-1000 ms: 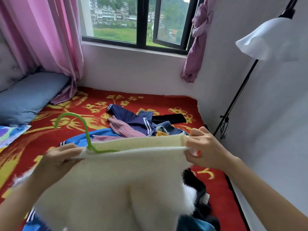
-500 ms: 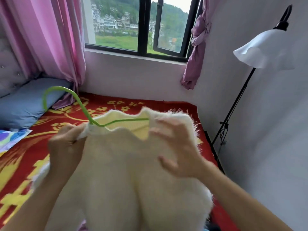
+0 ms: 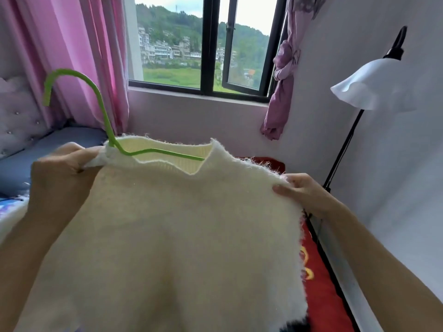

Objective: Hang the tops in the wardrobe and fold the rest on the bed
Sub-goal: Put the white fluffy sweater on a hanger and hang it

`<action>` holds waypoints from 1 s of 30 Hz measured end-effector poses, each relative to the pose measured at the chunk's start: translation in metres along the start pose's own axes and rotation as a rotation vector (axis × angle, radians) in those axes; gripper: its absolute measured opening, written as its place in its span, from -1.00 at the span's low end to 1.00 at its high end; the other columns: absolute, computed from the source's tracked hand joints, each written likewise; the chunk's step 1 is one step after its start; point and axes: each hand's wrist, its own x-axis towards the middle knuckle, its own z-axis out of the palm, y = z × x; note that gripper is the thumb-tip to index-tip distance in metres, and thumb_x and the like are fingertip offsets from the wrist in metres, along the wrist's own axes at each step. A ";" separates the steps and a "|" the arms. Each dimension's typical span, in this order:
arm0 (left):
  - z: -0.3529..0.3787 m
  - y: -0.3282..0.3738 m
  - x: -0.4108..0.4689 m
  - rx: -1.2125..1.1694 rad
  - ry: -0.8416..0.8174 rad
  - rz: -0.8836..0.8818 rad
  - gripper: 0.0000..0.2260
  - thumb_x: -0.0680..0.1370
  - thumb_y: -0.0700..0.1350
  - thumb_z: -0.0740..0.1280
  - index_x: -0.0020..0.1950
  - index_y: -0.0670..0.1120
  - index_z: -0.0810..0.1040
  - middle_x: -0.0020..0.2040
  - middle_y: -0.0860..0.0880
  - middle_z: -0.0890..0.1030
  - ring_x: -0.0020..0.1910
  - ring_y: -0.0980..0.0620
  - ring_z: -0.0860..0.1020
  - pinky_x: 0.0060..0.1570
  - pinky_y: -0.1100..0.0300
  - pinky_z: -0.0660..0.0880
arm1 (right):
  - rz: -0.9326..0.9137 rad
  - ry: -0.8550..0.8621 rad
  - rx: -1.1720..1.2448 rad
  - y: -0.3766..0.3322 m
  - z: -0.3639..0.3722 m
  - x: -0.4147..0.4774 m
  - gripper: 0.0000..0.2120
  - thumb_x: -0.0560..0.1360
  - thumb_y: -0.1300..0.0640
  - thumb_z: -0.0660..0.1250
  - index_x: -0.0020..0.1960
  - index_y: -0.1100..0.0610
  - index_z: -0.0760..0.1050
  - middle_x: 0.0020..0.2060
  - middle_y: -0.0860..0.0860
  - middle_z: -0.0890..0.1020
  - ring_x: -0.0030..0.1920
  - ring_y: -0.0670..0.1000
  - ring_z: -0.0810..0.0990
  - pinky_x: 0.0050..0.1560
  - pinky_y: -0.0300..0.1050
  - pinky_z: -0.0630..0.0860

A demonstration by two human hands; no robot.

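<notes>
A fluffy cream sweater (image 3: 172, 236) is held up in front of me and fills the lower middle of the view. A green hanger (image 3: 96, 109) sits inside its neck opening, hook rising up and to the left, one arm running right under the collar. My left hand (image 3: 60, 176) grips the sweater's left shoulder beside the hanger's neck. My right hand (image 3: 299, 190) pinches the fuzzy right shoulder edge. The sweater hides the other clothes on the bed.
The bed with a red floral cover (image 3: 318, 283) shows at the lower right, a blue pillow (image 3: 36, 152) at the left. Pink curtains (image 3: 79, 56) and a window (image 3: 206, 44) are ahead. A black floor lamp with a white shade (image 3: 369, 87) stands against the right wall.
The sweater has been lifted from low over the bed and spread wider. My right hand moved from the collar out to the right shoulder edge. The hanger hook rose.
</notes>
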 end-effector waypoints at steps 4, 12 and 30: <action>-0.004 0.029 0.010 0.092 -0.105 0.062 -0.58 0.46 0.07 0.16 0.02 -0.20 0.64 -0.19 -0.20 0.51 -0.23 -0.30 0.51 -0.21 -0.10 0.47 | -0.175 0.469 -0.185 -0.023 -0.003 0.010 -0.61 0.39 0.15 0.47 -0.43 0.18 0.29 -0.55 -0.10 0.23 -0.52 -0.17 0.20 -0.50 -0.35 0.14; 0.002 0.065 0.002 -0.204 -0.031 0.031 -0.86 0.40 -0.07 0.43 -0.06 0.00 0.70 -0.25 0.12 0.51 -0.30 0.24 0.46 -0.30 0.47 0.26 | -0.328 0.288 -0.550 -0.042 0.029 0.016 -0.70 0.33 -0.26 0.29 -0.17 -0.03 0.52 -0.24 -0.18 0.47 -0.27 -0.03 0.48 -0.16 -0.10 0.39; 0.006 0.071 -0.012 -0.348 -0.295 -0.069 -0.39 0.31 -0.31 0.51 -0.46 0.47 0.49 -0.34 0.34 0.56 -0.33 0.34 0.48 -0.35 0.50 0.31 | -0.277 0.087 -0.817 -0.057 0.068 0.039 -0.52 0.41 -0.20 0.30 -0.43 0.13 0.27 -0.53 -0.06 0.30 -0.44 -0.01 0.26 -0.32 -0.12 0.21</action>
